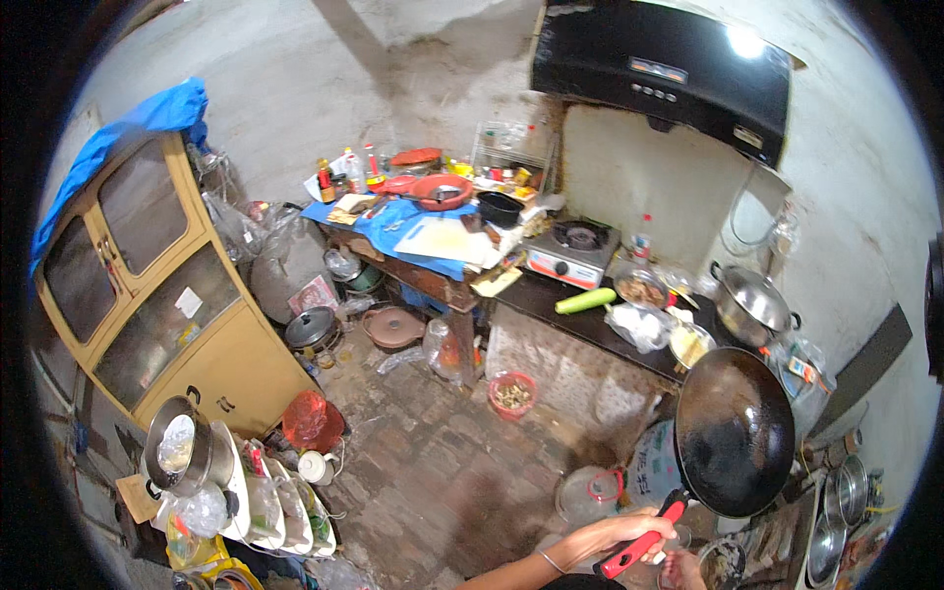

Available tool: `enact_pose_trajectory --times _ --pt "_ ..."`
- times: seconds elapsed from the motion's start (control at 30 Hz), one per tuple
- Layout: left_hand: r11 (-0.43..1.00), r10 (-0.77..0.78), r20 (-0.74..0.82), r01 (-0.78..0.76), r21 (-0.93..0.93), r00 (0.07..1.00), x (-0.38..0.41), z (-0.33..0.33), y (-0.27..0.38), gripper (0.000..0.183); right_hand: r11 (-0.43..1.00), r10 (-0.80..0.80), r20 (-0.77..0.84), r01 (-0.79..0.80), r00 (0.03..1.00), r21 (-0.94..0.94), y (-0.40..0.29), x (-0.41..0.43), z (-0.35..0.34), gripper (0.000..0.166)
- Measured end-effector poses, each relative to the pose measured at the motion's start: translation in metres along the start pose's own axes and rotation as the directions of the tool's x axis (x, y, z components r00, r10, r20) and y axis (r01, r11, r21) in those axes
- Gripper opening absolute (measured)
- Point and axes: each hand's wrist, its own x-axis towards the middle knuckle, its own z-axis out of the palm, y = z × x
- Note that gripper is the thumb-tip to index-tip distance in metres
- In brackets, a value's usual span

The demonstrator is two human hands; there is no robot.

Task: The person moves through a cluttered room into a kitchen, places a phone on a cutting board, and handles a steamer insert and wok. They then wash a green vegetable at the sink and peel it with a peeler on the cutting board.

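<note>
My left hand (630, 537) grips the red and black handle of a dark wok (734, 435). The wok is tilted up, so its bare, shiny inside faces me. Low at the bottom edge, my right hand (684, 569) is close to the handle and partly cut off. A small white thing shows beside its fingers, too blurred to name. Beyond the wok, a black counter (542, 302) holds a gas stove (575, 247), a green gourd-like vegetable (585, 301), a bowl of food (640, 287) and a lidded steel pot (754, 302).
A range hood (660, 81) hangs over the stove. A table under a blue cloth (391, 228) carries a cutting board (440, 240) and a red colander (440, 192). A pink basket (512, 394) stands on the brick floor. To the left are a wooden cabinet (221, 369) and a white rack (276, 479).
</note>
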Motion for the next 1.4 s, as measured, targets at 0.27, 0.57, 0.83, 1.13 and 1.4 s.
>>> enact_pose_trajectory --times 0.27,0.57,0.83,1.13,1.4 --pt "0.996 0.085 -0.226 -0.09 -0.011 0.97 -0.084 -0.136 0.083 0.024 0.429 -0.543 0.708 -0.576 0.451 0.696 -0.338 0.129 -0.002 0.063" --pt "0.992 -0.04 -0.24 0.068 0.108 0.97 -0.123 -0.298 0.235 0.029 0.226 -0.757 0.485 -0.521 0.438 0.823 -0.557 0.251 0.016 0.092" --pt "0.979 -0.001 -0.059 0.013 0.202 0.998 -0.085 -0.421 0.274 0.032 -0.569 -0.3 0.347 -0.459 0.888 0.683 -0.689 0.324 0.032 0.048" --pt "0.991 -0.121 0.245 0.102 0.088 0.962 -0.126 -0.505 0.343 0.036 -0.286 0.631 0.131 0.072 0.765 0.956 -0.874 0.395 0.065 0.013" --pt "0.972 -0.234 0.434 0.216 0.09 0.87 -0.17 -0.561 0.39 0.039 -0.284 0.601 -0.024 0.242 0.799 0.928 -0.94 0.439 0.118 0.017"
